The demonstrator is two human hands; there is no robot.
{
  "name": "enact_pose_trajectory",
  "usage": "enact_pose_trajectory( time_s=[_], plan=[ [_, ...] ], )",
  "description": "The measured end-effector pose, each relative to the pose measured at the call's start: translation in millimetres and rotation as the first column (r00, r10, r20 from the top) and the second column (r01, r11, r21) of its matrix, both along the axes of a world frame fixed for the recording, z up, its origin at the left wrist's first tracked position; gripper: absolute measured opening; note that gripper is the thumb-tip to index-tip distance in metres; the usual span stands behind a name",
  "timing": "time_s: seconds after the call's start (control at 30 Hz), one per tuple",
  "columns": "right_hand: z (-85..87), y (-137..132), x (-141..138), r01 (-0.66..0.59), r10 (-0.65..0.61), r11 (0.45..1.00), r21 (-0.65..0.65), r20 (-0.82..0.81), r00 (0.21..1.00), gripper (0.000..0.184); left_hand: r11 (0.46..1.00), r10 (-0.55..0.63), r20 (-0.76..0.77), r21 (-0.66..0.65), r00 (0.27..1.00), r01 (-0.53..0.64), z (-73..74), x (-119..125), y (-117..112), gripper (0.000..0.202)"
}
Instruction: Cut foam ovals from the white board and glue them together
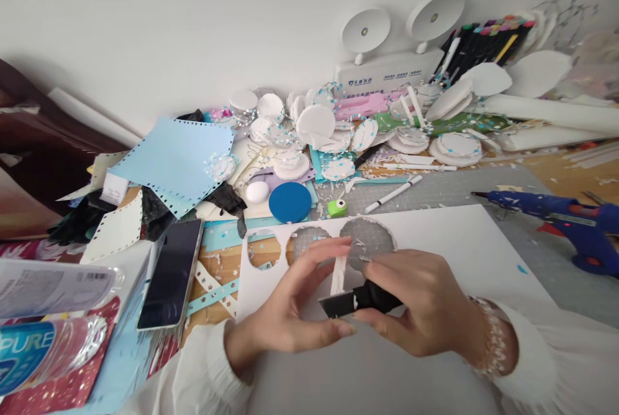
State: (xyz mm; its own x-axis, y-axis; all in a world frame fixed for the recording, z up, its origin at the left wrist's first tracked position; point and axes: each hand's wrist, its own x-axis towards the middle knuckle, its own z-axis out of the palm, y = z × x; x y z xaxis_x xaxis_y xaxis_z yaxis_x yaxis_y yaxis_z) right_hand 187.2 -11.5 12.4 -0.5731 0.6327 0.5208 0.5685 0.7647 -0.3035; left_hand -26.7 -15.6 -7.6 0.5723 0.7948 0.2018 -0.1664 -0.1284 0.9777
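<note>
My right hand (420, 299) is wrapped around a utility knife (374, 298) with a black handle. Its dark blade, slanted at the tip, points left toward my left hand (294, 302). Between the two hands a narrow white strip (339, 273), maybe foam seen edge-on, stands up behind the blade. The curled fingers of my left hand are at the strip's upper end, with the thumb apart below the blade. Beneath both hands lies a white sheet (449, 254) with several round holes cut along its far edge.
A blue glue gun (556, 209) lies on the grey cutting mat (512, 186) at right. A phone (171, 273) and a plastic bottle (43, 350) are at left. Behind are a blue disc (290, 202), a green punch (337, 207), a white marker (394, 194) and several white discs (316, 123).
</note>
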Motion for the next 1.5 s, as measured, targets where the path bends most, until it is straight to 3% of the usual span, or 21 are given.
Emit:
enact_pose_trajectory(
  time_s=[0.13, 0.43, 0.8, 1.1, 1.27, 1.5],
  plan=[
    [-0.2, -1.5, -1.0, -0.01, 0.01, 1.0, -0.009, 0.006, 1.0, 0.037, 0.996, 0.001, 0.027, -0.093, 1.0, 0.002, -3.7, 3.4, -1.9, 0.088],
    [1.9, -3.8, -6.3, -0.018, 0.018, 1.0, -0.021, -0.011, 1.0, 0.041, 0.998, -0.041, -0.026, -0.043, 0.999, 0.04, 2.4, 2.2, -1.7, 0.083],
    [0.3, -2.2, -3.0, 0.029, -0.029, 0.999, 0.016, -0.013, 0.999, 0.038, 0.989, -0.107, 0.04, -0.1, 0.993, 0.11, 1.7, -1.1, -2.4, 0.083],
    [-1.8, 2.7, 2.0, 0.061, -0.061, 0.998, -0.007, 0.009, 0.998, 0.038, 0.998, -0.041, -0.069, 0.034, 0.997, 0.043, 1.2, -4.0, 0.3, 0.078],
    [-5.7, 6.0, 7.8, 0.128, -0.128, 0.992, -0.001, 0.042, 0.991, 0.04, 0.998, -0.011, -0.077, -0.066, 0.997, 0.006, -5.0, -7.0, -2.7, 0.083],
    [-9.0, 7.8, 11.0, 0.128, -0.127, 0.991, -0.031, 0.046, 0.991, 0.038, 0.991, -0.012, -0.082, -0.134, 0.997, 0.001, -6.8, -8.6, -6.1, 0.082]
  ],
)
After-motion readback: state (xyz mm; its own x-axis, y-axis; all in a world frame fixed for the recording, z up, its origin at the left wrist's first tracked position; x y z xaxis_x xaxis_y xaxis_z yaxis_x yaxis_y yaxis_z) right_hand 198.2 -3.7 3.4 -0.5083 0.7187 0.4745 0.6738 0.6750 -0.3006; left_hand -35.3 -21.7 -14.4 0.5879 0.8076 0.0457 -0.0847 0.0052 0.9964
